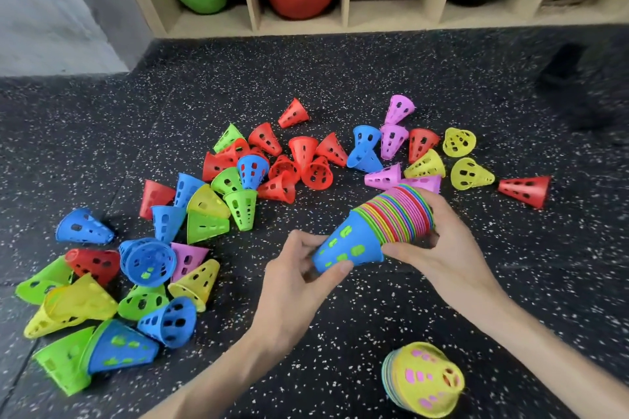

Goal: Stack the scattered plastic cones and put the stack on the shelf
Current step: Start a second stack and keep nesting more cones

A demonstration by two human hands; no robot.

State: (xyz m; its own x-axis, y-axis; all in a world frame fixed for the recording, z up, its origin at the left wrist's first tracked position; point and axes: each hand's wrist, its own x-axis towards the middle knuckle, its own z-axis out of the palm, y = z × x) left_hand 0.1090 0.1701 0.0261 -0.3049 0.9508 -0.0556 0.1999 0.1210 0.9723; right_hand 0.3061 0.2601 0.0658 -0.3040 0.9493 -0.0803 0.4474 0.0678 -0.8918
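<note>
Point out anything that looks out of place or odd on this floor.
Dozens of loose cones lie tipped over across the floor, unstacked. A second stack lies on its side near the right arm, apart from the stack both hands hold.

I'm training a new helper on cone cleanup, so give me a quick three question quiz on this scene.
1. True or false: the stack is held in both hands.
2. Which colour is the stack's outermost cone? A red, B blue, C pink.
3. Fill in: a second stack, topped by a ___ cone, lies on the floor.

Key: 1 true: the left hand grips the narrow end, the right hand the rims. 2 B. 3 yellow.
</note>
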